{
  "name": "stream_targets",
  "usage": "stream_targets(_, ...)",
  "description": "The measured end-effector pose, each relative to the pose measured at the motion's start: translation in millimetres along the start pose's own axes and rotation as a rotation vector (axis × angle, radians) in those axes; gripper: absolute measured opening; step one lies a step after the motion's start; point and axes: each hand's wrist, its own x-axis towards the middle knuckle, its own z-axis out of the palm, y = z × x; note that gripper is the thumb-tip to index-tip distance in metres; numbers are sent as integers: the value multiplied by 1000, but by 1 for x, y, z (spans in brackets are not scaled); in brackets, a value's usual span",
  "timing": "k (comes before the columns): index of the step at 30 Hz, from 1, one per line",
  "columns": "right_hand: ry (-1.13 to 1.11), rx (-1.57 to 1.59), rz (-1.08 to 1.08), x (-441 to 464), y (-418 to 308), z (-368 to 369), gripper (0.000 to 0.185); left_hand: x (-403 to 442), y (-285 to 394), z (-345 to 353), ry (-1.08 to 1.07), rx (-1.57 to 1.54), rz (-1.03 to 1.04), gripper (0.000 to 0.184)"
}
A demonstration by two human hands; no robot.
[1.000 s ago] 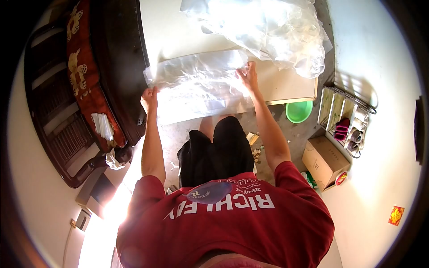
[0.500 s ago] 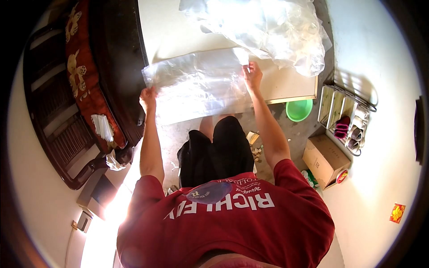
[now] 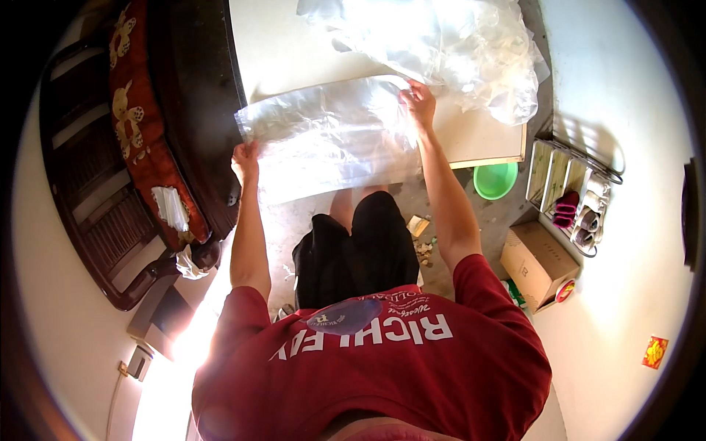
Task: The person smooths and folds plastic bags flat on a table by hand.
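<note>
A: What are the hands doing?

B: A person in a red shirt (image 3: 368, 367) and black shorts (image 3: 353, 253) holds a clear plastic sheet (image 3: 331, 140) by opposite ends, the left hand (image 3: 245, 163) gripping its left edge, the right hand (image 3: 420, 108) grasping it close to the far right corner

A: Where exactly is the sheet?

B: Spread between the two hands, beyond the shorts and over the near side of a white table (image 3: 272, 44), wrinkled and catching the light; whether its underside touches the tabletop cannot be told

A: And beyond it?

B: A crumpled heap of clear plastic (image 3: 485, 66), bright with glare, covers the far right part of the table, just beyond the right hand

A: What stands to the right?

B: A green basin (image 3: 495, 181) on the floor by the table's near right corner, a rack (image 3: 548, 173) of shoes (image 3: 566, 209) farther right, and a cardboard box (image 3: 540, 257) nearer the person

A: And to the left?

B: A dark wooden bench (image 3: 107, 239) draped with a flowered red cloth (image 3: 140, 158), a folded white item (image 3: 170, 209) lying on the cloth toward its near end
</note>
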Motion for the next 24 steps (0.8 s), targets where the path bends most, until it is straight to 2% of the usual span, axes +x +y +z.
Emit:
stream_targets(1,30,91,-98,-2,0,0,40,0,0,0,0,0,0,37)
stream_targets(4,90,99,-194,-11,-1,-4,42,-4,7,-6,-41,-81,-11,40)
stream_targets(6,118,104,-240,-24,-6,-7,43,-7,15,-10,-55,82,-66,44)
stream_targets(8,234,-309,-325,-54,-18,-18,43,-15,10,-13,-45,61,-52,45)
stream_targets(9,238,-315,-321,-69,-15,-23,43,-21,8,-14,-35,40,-36,47)
stream_targets(11,181,-574,-240,-94,5,-33,37,-32,5,-19,-66,43,-68,46)
stream_targets(14,131,-739,-239,-124,18,-44,30,-48,-12,-21,-97,-13,-89,44)
stream_targets(17,163,-734,-205,-137,15,-41,24,-59,-38,-20,-119,-95,-79,44)
stream_targets(19,183,-701,-185,-138,20,-42,22,-67,-32,-24,-182,-44,-101,43)
stream_targets(21,202,-667,-161,-139,24,-44,20,-72,-27,-27,-155,-4,-91,41)
stream_targets(24,192,-690,-239,-140,22,-48,16,-73,-25,-34,-206,-21,-54,42)
